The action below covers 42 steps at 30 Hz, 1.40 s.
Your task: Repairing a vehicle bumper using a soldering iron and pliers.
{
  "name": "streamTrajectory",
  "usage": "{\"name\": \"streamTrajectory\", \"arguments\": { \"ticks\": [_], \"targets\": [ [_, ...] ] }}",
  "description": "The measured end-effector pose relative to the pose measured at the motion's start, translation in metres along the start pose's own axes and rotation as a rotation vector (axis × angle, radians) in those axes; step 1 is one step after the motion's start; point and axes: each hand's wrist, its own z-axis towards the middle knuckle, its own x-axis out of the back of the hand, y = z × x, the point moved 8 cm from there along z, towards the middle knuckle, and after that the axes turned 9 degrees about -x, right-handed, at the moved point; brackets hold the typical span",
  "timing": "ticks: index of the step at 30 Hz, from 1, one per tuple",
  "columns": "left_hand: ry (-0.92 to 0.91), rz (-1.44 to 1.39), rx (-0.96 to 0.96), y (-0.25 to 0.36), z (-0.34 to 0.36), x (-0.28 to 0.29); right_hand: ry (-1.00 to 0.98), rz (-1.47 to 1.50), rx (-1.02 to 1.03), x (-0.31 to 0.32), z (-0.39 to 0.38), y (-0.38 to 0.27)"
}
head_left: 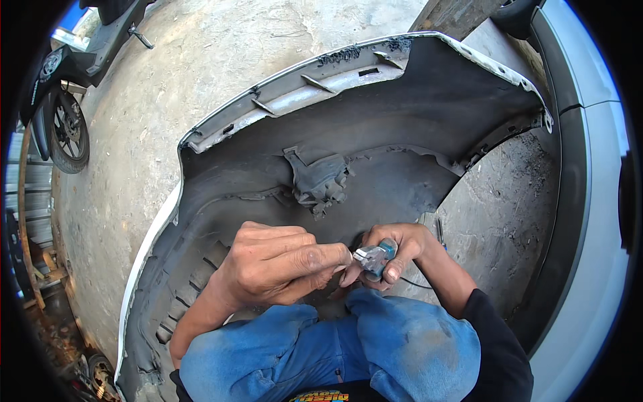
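Observation:
Above my knees, my right hand (395,251) is wrapped round a pair of pliers (370,258) with teal-blue grips, jaws pointing left. My left hand (281,261) is closed in a pinch, its fingertips right at the plier jaws. A small pale bit shows between fingertips and jaws, too small to name. Beneath both hands lies a large car bumper (402,114), its dark hollow inner side facing up. A torn black plastic bracket (320,179) sticks up from its inner face, just beyond my hands.
At the right stands a light-coloured car (603,167) with dark lower trim (569,181). A motorcycle wheel (69,130) is at the far left. A wooden beam (455,17) lies beyond the bumper on the concrete floor (221,47). A thin black cable (416,284) runs beside my right wrist.

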Motion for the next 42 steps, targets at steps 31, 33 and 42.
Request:
{"name": "streamTrajectory", "arguments": {
  "ticks": [31,33,42],
  "targets": [
    [0.063,0.172,-0.149,-0.003,0.002,0.009,-0.405,0.219,0.210,-0.009,0.026,-0.008],
    [0.060,0.202,-0.136,-0.002,0.003,0.011,-0.448,0.287,0.223,-0.012,0.031,-0.004],
    [0.258,0.324,0.033,-0.012,-0.010,0.033,0.561,-0.464,-0.028,0.002,0.007,-0.028]
  ]
}}
